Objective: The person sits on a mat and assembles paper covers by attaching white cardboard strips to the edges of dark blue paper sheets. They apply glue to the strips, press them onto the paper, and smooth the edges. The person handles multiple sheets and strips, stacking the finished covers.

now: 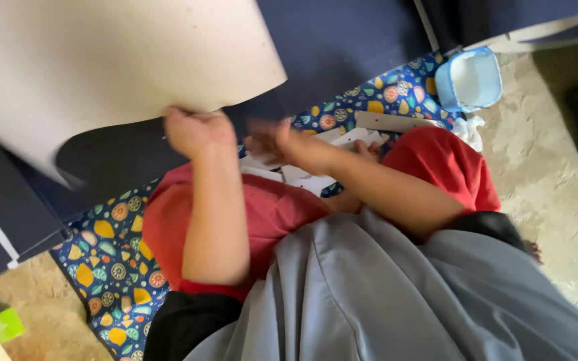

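Two hands | left hand (195, 130) fisted on cardboard sheet (108, 60) | right hand (275, 140) blurred, grip unclear

This looks like a home floor used as a craft spot. A patterned mat (112, 257) printed with lemons and citrus slices covers a rough, bare concrete floor (556, 194). Dark navy panels (342, 40) with white edges lean nearby, paper scraps (309, 177) litter the mat, and a pale blue plastic tub (469, 79) stands at its edge.

Head camera looks steeply down, close over the lap.
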